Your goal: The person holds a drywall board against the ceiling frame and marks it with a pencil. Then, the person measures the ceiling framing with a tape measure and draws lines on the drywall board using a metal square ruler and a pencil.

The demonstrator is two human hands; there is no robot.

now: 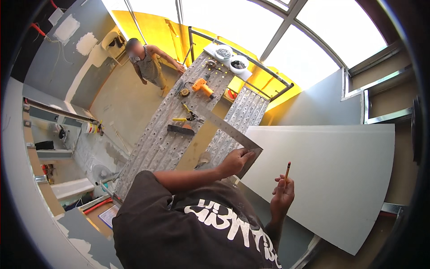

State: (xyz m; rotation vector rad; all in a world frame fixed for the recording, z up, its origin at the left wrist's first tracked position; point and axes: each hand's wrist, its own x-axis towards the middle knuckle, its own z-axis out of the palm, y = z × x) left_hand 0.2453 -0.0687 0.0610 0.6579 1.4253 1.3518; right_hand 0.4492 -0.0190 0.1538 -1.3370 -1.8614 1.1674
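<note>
My left hand grips a steel carpenter's square near its corner. The long blade points away over the scaffold, and the short leg lies by the left edge of a large white board, perhaps plasterboard. Whether the square touches the board I cannot tell. In my right hand, in front of the board, is a pencil held upright between the fingers. Below the square runs the scaffold's perforated metal deck. Yellow-handled snips and a dark, long-bodied hand tool lie on it.
Farther along the deck are an orange cordless drill, a tape measure and two white tubs of small parts. A metal guardrail closes that end. Another person stands beside the scaffold, one hand at its edge.
</note>
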